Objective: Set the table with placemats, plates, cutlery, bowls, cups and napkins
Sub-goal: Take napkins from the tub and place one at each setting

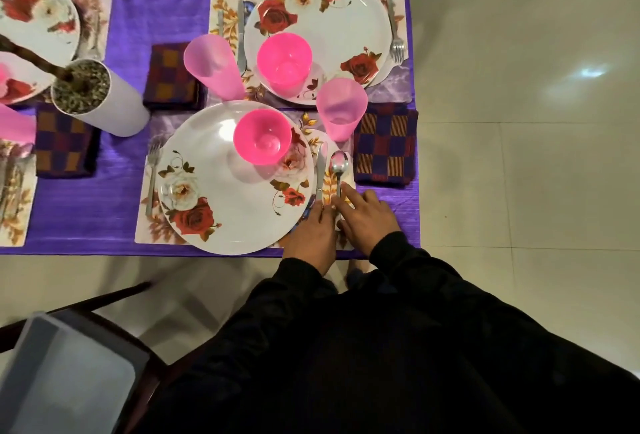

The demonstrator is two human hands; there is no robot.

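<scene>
The near place setting lies on a floral placemat (149,225). On it are a rose-patterned plate (221,191), a pink bowl (261,137) standing on the plate, and a fork (152,174) to the left. A knife (320,167) and a spoon (338,165) lie to the right of the plate. My left hand (310,234) rests with straight fingers on the knife's handle end. My right hand (369,217) lies with its fingers on the spoon's handle. A pink cup (341,108) and a checked napkin (386,146) sit just beyond.
A second full setting with a plate (329,18), a bowl (284,59), a cup (211,66) and a napkin (171,77) lies behind. A white plant pot (114,111) stands left of centre. More settings are at the far left. A chair holding a grey tray (62,374) is at bottom left.
</scene>
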